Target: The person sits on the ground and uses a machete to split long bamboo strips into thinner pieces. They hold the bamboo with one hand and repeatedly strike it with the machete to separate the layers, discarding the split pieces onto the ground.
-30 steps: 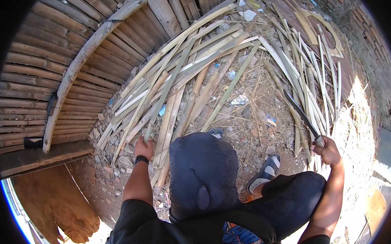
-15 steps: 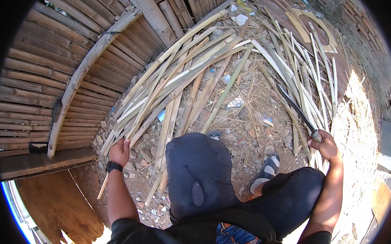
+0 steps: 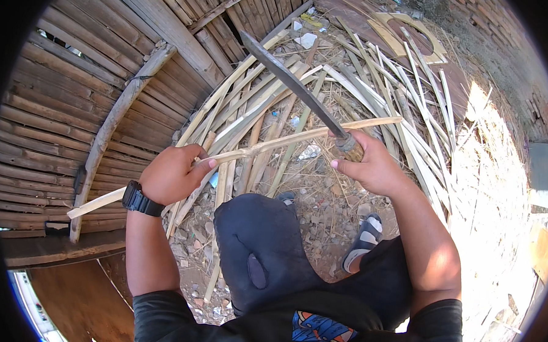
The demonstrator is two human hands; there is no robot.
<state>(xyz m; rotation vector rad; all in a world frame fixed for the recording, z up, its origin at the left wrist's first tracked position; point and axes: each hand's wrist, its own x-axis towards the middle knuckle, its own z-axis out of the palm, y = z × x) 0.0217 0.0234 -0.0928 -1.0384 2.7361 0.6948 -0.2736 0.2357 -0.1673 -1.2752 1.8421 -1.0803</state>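
My left hand (image 3: 175, 174) is closed round a pale bamboo strip (image 3: 290, 139), lifted off the ground and slanting up to the right. One end of the strip sticks out past my wrist to the left; its other end passes behind my right hand. In my right hand (image 3: 372, 163) is the wooden handle of a machete (image 3: 299, 89). Its long dark blade points up and to the left, above the strip. Whether the right fingers also touch the strip, I cannot tell. Below lie several loose bamboo strips (image 3: 243, 111) in a pile at the left.
A second pile of bamboo strips (image 3: 413, 125) lies on the right. A slatted bamboo wall (image 3: 55, 137) with a bent pole (image 3: 120, 115) stands close on the left. Rubble, straw and scraps cover the ground round my knee (image 3: 264, 244) and sandalled foot (image 3: 364, 239). A brick wall (image 3: 500, 40) rises far right.
My left hand has raised a bamboo strip from the left pile. My right hand has moved inward and up with the machete, its blade now over the middle.
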